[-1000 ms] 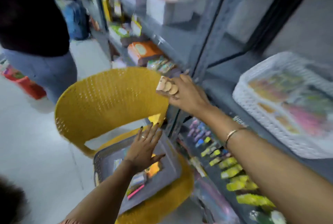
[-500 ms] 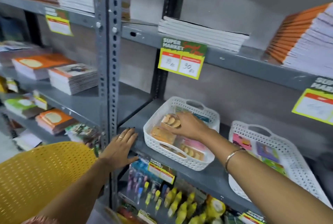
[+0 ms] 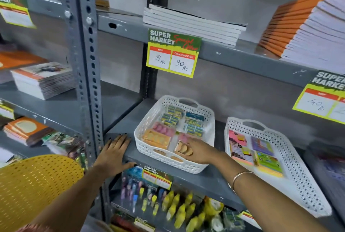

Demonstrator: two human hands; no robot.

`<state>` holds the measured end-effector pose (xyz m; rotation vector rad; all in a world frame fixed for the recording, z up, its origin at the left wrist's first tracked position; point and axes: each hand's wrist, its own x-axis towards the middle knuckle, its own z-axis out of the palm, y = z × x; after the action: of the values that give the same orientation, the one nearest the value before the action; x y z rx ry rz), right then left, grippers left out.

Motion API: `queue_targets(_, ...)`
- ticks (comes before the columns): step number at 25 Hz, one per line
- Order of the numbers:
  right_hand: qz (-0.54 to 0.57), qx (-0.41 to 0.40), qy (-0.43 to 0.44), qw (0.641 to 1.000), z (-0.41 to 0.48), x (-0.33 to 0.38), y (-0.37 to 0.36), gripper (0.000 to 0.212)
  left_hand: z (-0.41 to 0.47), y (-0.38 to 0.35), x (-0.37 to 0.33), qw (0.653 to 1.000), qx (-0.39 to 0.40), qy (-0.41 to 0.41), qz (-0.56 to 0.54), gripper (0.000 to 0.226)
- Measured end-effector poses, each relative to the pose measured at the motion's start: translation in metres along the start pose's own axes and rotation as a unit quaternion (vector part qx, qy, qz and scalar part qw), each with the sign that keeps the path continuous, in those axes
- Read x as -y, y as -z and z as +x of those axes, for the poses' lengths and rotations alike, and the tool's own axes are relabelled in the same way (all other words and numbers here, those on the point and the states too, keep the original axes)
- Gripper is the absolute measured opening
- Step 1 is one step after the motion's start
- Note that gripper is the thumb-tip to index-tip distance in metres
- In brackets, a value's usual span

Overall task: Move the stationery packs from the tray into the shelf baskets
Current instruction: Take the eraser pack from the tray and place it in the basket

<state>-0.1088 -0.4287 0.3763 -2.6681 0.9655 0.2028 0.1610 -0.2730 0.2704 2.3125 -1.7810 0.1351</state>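
Observation:
My right hand (image 3: 200,152) holds a clear pack of tan oval erasers (image 3: 183,149) low inside the white lattice basket (image 3: 149,154), at its near right corner. The basket stands on a grey metal shelf (image 3: 203,179) and holds orange, pink and blue-green stationery packs. My left hand (image 3: 113,154) lies flat and empty on the shelf's front edge, left of the basket, fingers spread. A second white basket (image 3: 298,172) with colourful sticky-note packs stands to the right. The tray is out of view.
A yellow perforated chair back (image 3: 35,185) is at lower left. A grey slotted upright (image 3: 87,74) rises beside my left hand. Notebook stacks (image 3: 194,24) fill the upper shelf, price tags (image 3: 173,56) hang from its edge, and pens and glue bottles (image 3: 175,207) hang below.
The view swung from the chair and tray up to the shelf. My right hand carried the eraser pack into the basket and lowered it to the near corner. My left hand moved from tray to shelf edge.

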Motion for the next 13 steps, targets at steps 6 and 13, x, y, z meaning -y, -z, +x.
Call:
queue_targets(6, -0.023, 0.009, 0.027, 0.999, 0.0047, -0.0027, -0.0045, 0.053, -0.0005, -0.0017, 0.0020, 1.000, 0.000, -0.011, -0.003, 0.096)
queue_targets(13, -0.013, 0.013, 0.043, 0.999, 0.0023, -0.0004, 0.0004, 0.054, -0.0013, -0.0030, 0.0017, 1.000, -0.014, -0.011, 0.008, 0.092)
